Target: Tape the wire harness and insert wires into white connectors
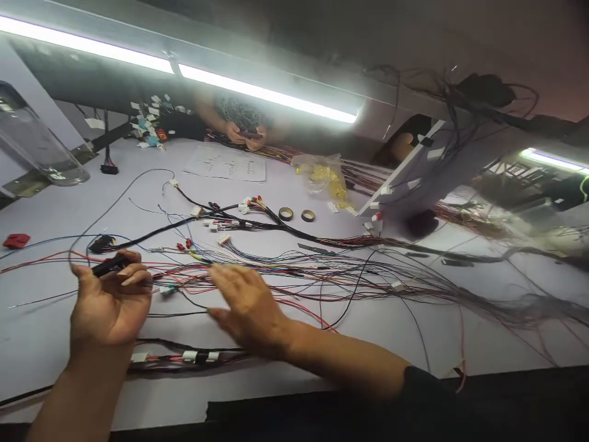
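My left hand (113, 307) is raised over the left part of the table, its fingers curled round a black connector (110, 265). Thin wires run close by that hand, and a loose grey wire arches up behind it. Over the middle of the wire bundle (294, 273) hovers my right hand (246, 304), fingers stretched out and thumb apart, with nothing visible in it. A green-and-white connector (168, 290) lies between the two hands. Beyond the left hand rests another black connector (102, 244) on a black-sleeved cable (156, 233).
Two tape rolls (286, 213) lie behind the harness, near a bag of yellow parts (322, 178). A printed sheet (225, 163) is farther back, before another person's hands (246, 135) holding a phone. A clear bottle (41, 147) stands left. A taped cable (197, 357) lies near the front edge.
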Available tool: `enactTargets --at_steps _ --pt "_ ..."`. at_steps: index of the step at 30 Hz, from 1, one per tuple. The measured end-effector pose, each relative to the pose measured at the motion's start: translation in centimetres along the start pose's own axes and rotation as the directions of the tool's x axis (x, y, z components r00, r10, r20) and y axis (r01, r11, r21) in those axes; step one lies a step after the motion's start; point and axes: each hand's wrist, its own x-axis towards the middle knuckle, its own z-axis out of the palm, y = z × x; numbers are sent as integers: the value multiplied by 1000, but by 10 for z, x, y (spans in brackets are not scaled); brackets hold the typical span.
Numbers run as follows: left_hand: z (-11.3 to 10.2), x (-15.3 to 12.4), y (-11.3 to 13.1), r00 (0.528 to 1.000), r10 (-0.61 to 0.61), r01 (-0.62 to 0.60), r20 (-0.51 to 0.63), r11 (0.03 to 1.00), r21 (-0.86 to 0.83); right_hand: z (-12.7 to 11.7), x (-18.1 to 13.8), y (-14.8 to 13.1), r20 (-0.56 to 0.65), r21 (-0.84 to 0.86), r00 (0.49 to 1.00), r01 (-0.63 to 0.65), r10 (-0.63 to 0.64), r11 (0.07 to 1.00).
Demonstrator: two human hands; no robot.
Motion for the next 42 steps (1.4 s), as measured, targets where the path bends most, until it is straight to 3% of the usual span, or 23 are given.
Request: enactTargets --at_steps 4,9,17,22,29,37,39,42 --pt "-2 -33 -3 999 27 -26 -36 999 29 10 -16 35 -25 -7 995 -98 98 995" --pt "-29 -54 -3 982 97 -96 -163 995 17 26 -39 45 22 10 999 -25 25 1000" --pt "-50 -47 -1 967 158 -153 -198 987 42 31 -45 45 -32 66 999 -25 28 997" --pt "-49 -46 1 961 189 -180 -201 982 64 28 -44 44 -41 59 999 -6 8 998" --pt "-40 -48 0 952 192 -158 -237 975 154 23 -20 37 -116 133 991 76 -61 988" --pt "-43 -45 -1 964 188 -162 -187 975 150 54 -15 39 67 73 995 70 -75 995" --pt "-43 -44 -2 964 193 -167 -184 974 151 48 -15 41 44 101 995 88 -93 991" --pt "-43 -43 -3 958 219 -192 -183 969 156 23 -15 41 -102 179 990 118 -101 977"
